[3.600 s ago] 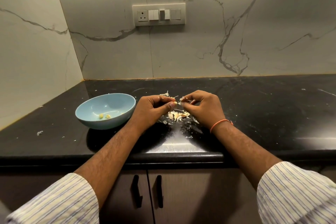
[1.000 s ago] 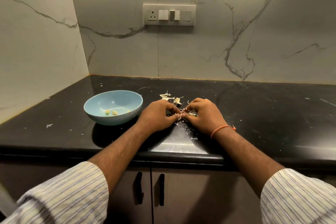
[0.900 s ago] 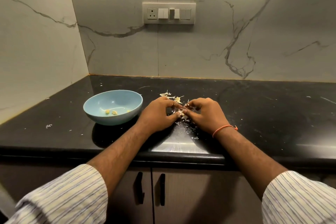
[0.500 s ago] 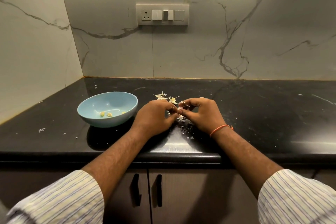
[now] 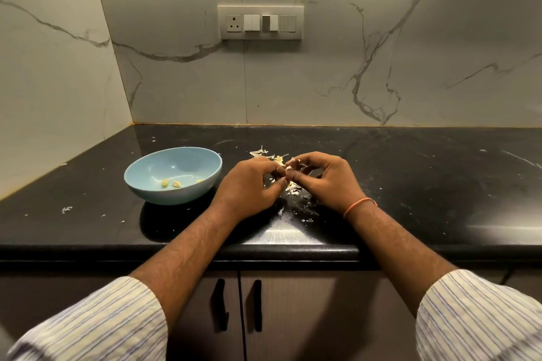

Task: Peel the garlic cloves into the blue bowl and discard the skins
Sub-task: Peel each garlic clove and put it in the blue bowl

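Beside blue bowl — both hands, fingertips together

Glossy black stone counter — smooth blue bowl, papery skins.

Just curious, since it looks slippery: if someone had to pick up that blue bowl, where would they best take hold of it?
Probably at the blue bowl's rim on its near-left side, thumb inside and fingers outside. The wall is smooth and rounded, the bowl sits upright, and the left hand crowds its right side.

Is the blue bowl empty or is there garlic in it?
Not empty. The blue bowl sits upright with a few pale peeled cloves lying at its bottom; most of it is bare.
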Motion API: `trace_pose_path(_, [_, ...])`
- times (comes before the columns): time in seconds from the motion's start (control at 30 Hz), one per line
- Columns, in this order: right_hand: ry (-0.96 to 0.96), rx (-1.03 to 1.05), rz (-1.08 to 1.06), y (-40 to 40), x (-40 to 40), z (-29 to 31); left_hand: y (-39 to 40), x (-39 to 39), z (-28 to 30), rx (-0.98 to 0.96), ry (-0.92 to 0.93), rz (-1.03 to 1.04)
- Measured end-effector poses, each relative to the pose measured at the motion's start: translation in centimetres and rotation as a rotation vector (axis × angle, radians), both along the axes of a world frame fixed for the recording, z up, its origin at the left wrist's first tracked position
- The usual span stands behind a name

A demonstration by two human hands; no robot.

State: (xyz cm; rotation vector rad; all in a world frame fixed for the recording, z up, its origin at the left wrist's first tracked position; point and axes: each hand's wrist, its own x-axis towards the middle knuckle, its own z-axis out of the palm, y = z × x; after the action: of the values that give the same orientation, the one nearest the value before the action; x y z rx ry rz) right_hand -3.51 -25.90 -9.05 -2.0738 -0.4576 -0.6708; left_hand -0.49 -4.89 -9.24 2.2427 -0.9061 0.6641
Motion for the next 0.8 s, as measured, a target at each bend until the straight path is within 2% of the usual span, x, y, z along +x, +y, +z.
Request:
trace_pose_path(0.27, [0.017, 0.015, -0.043, 0.1, -0.4, 0.1, 0.6, -0.4, 0.3, -0.175, 0.115, -0.133])
trace_pose_path(0.63, [-0.051, -0.062, -0.031, 0.5, -1.2, 0.2, 0.9, 0.2, 0.2, -0.203, 0.196, -0.170])
trace_pose_path(0.8, [-0.054, 0.047, 0.025, 0.3, -1.2, 0.3, 0.9, 0.5, 0.2, -0.226, 0.226, -0.182])
